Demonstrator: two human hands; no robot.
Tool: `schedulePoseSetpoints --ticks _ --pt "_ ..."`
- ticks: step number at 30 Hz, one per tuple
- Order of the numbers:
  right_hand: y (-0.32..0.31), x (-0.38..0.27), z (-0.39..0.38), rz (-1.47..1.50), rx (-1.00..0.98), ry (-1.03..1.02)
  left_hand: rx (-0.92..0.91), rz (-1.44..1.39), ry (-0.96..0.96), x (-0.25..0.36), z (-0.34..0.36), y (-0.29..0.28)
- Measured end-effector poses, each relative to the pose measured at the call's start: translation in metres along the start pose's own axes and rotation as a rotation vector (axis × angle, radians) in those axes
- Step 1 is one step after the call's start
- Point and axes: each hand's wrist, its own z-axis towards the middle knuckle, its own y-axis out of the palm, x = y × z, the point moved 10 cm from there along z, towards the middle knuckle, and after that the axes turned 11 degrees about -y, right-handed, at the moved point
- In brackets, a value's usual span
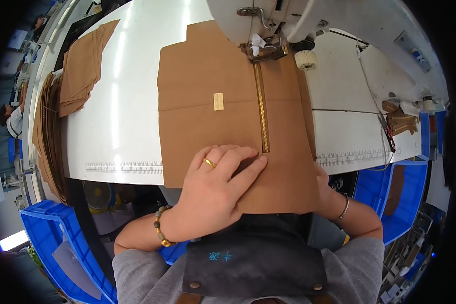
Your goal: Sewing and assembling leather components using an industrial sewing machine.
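1. brown panel (202,131) lies on the white table (131,101) before you, its far part under the machine head (271,45), its near edge toward your body.
2. key relation: the brass zip (261,111) runs lengthwise away from you, far end leaning slightly left, from just beyond your left fingertips up to the presser area. your left hand (210,177) is the nearer one; your right hand (323,185) is off to the zip's right, at the panel's edge.
3. grip: left hand rests on top of the panel, fingers bent, thumb and forefinger a little apart, nothing pinched that you can see. right hand: fingers hidden by the panel, so you cannot tell whether they hold it.
4. left bin (38,215): blue, a pale sheet (76,268) inside.
5. right bin (408,220): blue, a brown piece (394,190) standing against its inside.
6. outside the bins: a stack (48,142) of brown pieces at the table's left end, with loose pieces (83,71) just beside it.
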Motion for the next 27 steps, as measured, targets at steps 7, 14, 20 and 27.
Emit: schedulePoseSetpoints --ticks 7,14,20,27 --pt "0.002 -0.011 -0.01 -0.172 0.061 -0.118 0.044 0.098 0.017 0.005 -0.006 0.008" --pt "-0.004 -0.013 -0.005 -0.192 0.11 -0.141 0.023 0.089 -0.002 0.004 -0.005 0.009" --pt "-0.009 -0.013 -0.003 -0.207 0.13 -0.14 0.01 0.079 0.0 0.002 -0.005 0.011" --pt "-0.04 -0.006 -0.019 -0.026 0.174 -0.125 0.012 0.22 0.04 0.014 -0.007 0.01"
